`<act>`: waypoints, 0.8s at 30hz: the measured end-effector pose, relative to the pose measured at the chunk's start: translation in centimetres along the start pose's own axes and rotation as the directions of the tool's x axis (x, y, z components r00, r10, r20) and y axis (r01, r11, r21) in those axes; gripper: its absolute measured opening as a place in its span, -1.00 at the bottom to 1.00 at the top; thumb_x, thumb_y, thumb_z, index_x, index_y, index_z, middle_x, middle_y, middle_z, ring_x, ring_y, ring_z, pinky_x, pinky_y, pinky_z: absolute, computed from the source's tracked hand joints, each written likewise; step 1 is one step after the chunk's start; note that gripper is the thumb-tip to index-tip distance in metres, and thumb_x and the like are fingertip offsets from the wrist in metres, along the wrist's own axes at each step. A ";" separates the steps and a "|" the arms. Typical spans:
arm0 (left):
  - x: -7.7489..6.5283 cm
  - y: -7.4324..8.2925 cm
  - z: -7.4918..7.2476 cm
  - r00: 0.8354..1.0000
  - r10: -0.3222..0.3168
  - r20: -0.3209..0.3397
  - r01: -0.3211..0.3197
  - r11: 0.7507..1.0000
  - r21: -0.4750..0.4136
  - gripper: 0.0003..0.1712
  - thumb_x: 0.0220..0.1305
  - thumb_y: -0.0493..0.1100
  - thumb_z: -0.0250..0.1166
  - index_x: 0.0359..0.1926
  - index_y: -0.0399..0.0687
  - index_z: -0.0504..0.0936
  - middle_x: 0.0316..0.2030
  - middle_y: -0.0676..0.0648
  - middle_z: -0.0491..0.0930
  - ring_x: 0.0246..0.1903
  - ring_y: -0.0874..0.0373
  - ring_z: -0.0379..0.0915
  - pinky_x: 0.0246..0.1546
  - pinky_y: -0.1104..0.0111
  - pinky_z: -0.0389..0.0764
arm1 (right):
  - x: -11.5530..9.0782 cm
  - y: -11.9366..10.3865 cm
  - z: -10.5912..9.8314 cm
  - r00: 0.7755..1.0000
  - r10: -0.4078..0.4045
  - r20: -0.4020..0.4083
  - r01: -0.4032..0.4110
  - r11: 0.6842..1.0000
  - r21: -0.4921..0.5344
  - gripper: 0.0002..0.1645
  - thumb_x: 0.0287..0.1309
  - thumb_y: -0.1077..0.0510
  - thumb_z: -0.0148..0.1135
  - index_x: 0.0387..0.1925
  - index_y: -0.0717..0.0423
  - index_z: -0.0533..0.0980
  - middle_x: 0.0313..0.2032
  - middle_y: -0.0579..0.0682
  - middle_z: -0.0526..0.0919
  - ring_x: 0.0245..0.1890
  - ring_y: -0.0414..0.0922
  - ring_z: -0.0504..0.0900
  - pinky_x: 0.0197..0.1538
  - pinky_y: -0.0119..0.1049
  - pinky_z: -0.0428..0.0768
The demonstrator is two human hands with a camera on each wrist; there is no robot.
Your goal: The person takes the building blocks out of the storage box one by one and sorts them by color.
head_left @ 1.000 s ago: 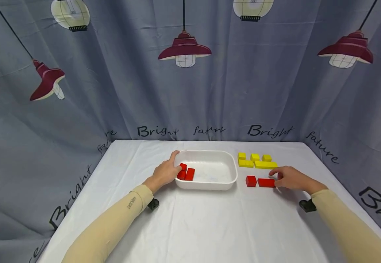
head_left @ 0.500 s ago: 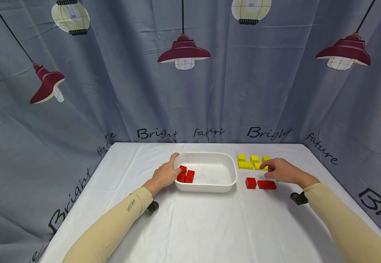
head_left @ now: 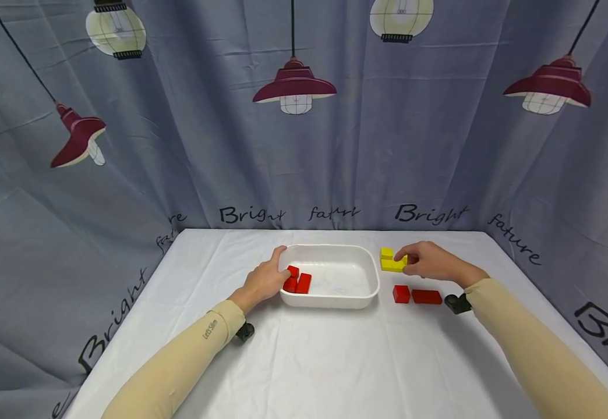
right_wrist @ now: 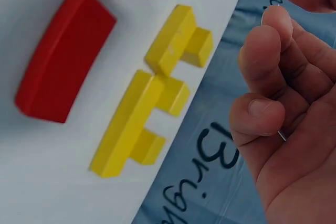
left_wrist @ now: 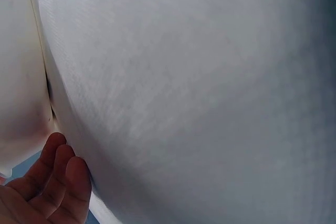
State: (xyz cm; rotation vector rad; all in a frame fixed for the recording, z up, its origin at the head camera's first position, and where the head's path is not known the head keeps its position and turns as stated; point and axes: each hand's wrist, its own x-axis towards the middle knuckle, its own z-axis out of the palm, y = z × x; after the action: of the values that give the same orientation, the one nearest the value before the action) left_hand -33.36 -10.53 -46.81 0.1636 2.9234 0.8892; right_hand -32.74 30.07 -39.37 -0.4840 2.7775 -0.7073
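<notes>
My left hand [head_left: 262, 280] grips the left wall of a white plastic tray [head_left: 330, 301], thumb over the rim. In the left wrist view its fingers [left_wrist: 79, 182] lie against the tray's outside. Several red blocks [head_left: 303, 283] sit in the tray's left end, near that thumb. Above the yellow blocks [head_left: 392, 265] right of the tray hovers my right hand [head_left: 432, 260], fingers loosely bent. The right wrist view shows no object in the right hand [right_wrist: 299, 108]; beside it lie two long yellow blocks [right_wrist: 126, 121] and several small ones [right_wrist: 198, 46], apart from the fingers.
A red cube [head_left: 400, 294] and a red rectangular block [head_left: 427, 297] lie on the white tablecloth [head_left: 335, 361], nearer than the yellow blocks. Behind the table hangs a grey-blue curtain [head_left: 356, 157] printed with lamps and lettering.
My right hand has moved from beside the red rectangular block, up and left, to over the yellow blocks, hiding some in the head view. My left hand and the tray stay in place.
</notes>
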 end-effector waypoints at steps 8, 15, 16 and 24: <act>0.0 0.0 -0.1 1.000 -0.004 -0.001 0.004 1.000 0.001 -0.21 0.37 0.05 0.07 0.55 0.29 0.02 0.04 -0.16 0.63 -0.38 0.04 0.51 -0.39 0.23 0.44 | 1.3 -2.2 -0.3 0.998 -0.059 0.008 0.059 0.998 0.010 -0.63 0.17 0.21 0.29 0.04 0.15 0.63 -0.41 0.00 0.56 -0.45 -0.08 0.50 -0.36 -0.25 0.55; 0.0 -0.1 -0.1 1.000 -0.009 -0.007 0.009 1.000 -0.002 -0.22 0.37 0.05 0.07 0.55 0.30 0.02 0.07 -0.17 0.62 -0.33 0.04 0.50 -0.35 0.23 0.44 | 2.7 -4.2 -0.6 0.996 -0.078 0.046 0.078 0.997 -0.001 -0.61 0.18 0.20 0.26 0.06 0.14 0.63 -0.43 0.01 0.59 -0.46 -0.06 0.52 -0.36 -0.23 0.57; 0.0 -0.1 0.0 1.000 -0.009 -0.007 0.009 1.000 -0.006 -0.22 0.37 0.05 0.07 0.55 0.30 0.02 0.06 -0.16 0.62 -0.34 0.04 0.50 -0.35 0.23 0.44 | 2.9 -4.6 -0.6 0.995 -0.084 0.051 0.084 0.996 -0.006 -0.61 0.18 0.20 0.26 0.06 0.14 0.63 -0.43 0.00 0.59 -0.47 -0.08 0.51 -0.37 -0.25 0.54; -0.1 -0.1 0.0 1.000 0.002 -0.005 -0.002 1.000 -0.010 -0.21 0.37 0.05 0.07 0.55 0.29 0.01 0.06 -0.16 0.62 -0.37 0.03 0.50 -0.38 0.24 0.43 | 4.3 -7.1 -0.4 0.984 -0.157 0.081 0.158 0.987 -0.012 -0.68 0.18 0.21 0.29 -0.01 0.03 0.65 -0.44 -0.02 0.57 -0.44 -0.10 0.50 -0.37 -0.29 0.50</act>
State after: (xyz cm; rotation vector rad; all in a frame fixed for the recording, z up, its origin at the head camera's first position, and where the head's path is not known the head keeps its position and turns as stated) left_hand -33.24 -10.58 -46.85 0.1634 2.9234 0.9058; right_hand -35.02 22.79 -36.11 -0.7258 2.6952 -0.6807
